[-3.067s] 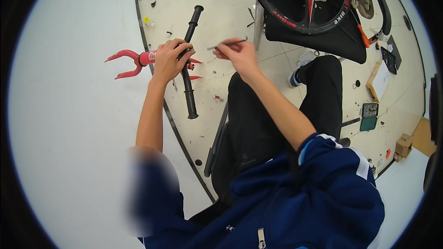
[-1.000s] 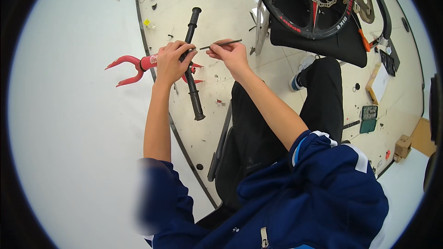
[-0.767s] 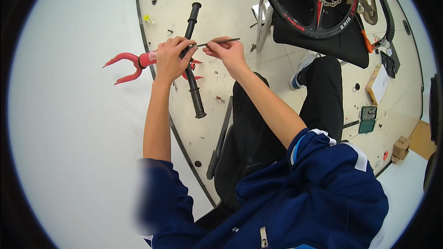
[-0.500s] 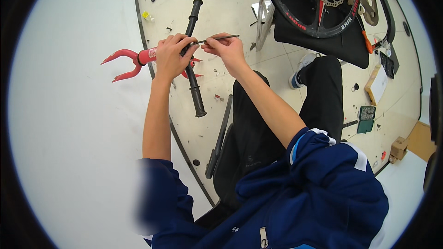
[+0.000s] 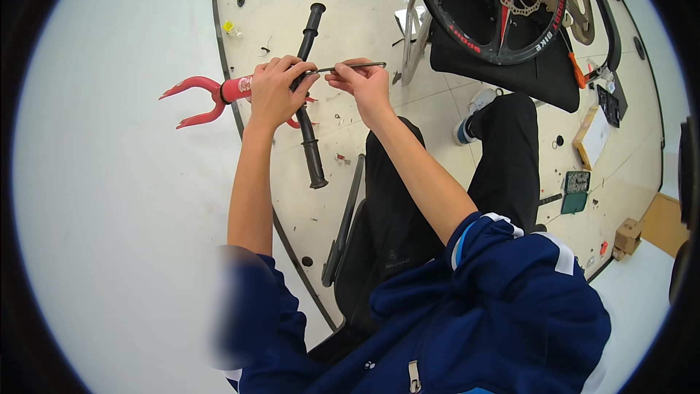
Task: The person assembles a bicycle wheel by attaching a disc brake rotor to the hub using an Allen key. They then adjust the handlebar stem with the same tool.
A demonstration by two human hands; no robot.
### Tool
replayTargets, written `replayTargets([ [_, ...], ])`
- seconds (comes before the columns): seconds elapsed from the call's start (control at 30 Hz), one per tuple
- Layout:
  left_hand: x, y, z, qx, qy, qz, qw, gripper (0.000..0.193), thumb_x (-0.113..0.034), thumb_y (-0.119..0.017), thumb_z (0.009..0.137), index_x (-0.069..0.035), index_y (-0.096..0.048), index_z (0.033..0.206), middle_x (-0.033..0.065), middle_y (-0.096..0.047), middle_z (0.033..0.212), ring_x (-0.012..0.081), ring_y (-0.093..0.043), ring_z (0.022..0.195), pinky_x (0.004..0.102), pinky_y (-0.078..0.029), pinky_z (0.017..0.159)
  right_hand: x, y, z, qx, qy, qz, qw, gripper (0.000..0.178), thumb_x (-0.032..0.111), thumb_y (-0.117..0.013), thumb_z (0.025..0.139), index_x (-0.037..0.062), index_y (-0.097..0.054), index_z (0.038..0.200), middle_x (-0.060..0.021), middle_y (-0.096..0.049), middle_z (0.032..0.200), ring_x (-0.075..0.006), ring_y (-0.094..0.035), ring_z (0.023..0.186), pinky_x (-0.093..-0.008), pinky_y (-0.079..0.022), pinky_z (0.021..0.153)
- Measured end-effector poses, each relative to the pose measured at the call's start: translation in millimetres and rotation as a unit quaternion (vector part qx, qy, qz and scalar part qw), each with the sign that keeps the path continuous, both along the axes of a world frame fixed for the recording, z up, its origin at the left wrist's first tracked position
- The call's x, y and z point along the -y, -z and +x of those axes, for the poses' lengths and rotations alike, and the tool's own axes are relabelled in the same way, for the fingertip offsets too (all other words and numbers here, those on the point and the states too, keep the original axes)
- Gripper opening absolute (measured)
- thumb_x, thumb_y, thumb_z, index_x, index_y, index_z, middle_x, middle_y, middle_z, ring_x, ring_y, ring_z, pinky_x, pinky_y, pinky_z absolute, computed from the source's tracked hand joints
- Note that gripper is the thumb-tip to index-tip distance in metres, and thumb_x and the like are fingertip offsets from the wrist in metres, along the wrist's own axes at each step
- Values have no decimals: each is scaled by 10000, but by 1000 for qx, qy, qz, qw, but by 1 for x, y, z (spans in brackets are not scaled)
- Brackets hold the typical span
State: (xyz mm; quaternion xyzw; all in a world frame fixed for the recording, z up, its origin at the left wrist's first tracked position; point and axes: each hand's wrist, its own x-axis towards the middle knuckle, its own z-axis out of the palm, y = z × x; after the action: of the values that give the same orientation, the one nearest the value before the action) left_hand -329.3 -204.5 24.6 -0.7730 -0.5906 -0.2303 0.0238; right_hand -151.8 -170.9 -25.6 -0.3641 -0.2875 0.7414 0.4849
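Observation:
A black bicycle handlebar (image 5: 311,153) with rubber grips stands roughly upright in the head view, joined to a red fork (image 5: 235,90) whose prongs point left. My left hand (image 5: 277,91) is closed round the handlebar's middle and stem, hiding the clamp there. In my right hand (image 5: 370,90), thumb and fingertips pinch a thin dark hex key (image 5: 375,65) with a short bent end. Its long shaft runs left to the handlebar's middle, by my left fingertips; whether its tip sits in a bolt I cannot tell.
A bicycle wheel (image 5: 477,47) with a disc rotor rests on a black chair (image 5: 536,87) at the upper right, near an orange-handled screwdriver (image 5: 577,71). A green case (image 5: 574,203) and a cardboard box (image 5: 627,236) lie right. Small parts litter the floor; a white wall (image 5: 131,233) stands left.
The hex key has tilted closer to level, its bent end shifting slightly right and down with my right hand. The handlebar's upper end leans slightly further right. Both grips persist.

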Motion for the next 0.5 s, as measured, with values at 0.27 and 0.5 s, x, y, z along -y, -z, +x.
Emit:
replayTargets([
  [0.27,0,2,-2,3,-16,-1,1000,156,-304,-741,852,-182,-741,948,-34,-651,877,170,-612,809,361,-404,792,-2,0,-2,9,-23,-7,1000,213,98,-695,923,-82,-631,1016,-164,-703,957,-238,-731,866,-306,-619,800],
  [0.5,-2,0,-7,9,12,-18,1000,147,-303,-718,873,-184,-736,957,-39,-662,937,177,-627,837,370,-422,819,4,0,-11,-15,9,-58,998,211,118,-710,919,-74,-647,979,-154,-708,916,-223,-734,800,-299,-622,723],
])
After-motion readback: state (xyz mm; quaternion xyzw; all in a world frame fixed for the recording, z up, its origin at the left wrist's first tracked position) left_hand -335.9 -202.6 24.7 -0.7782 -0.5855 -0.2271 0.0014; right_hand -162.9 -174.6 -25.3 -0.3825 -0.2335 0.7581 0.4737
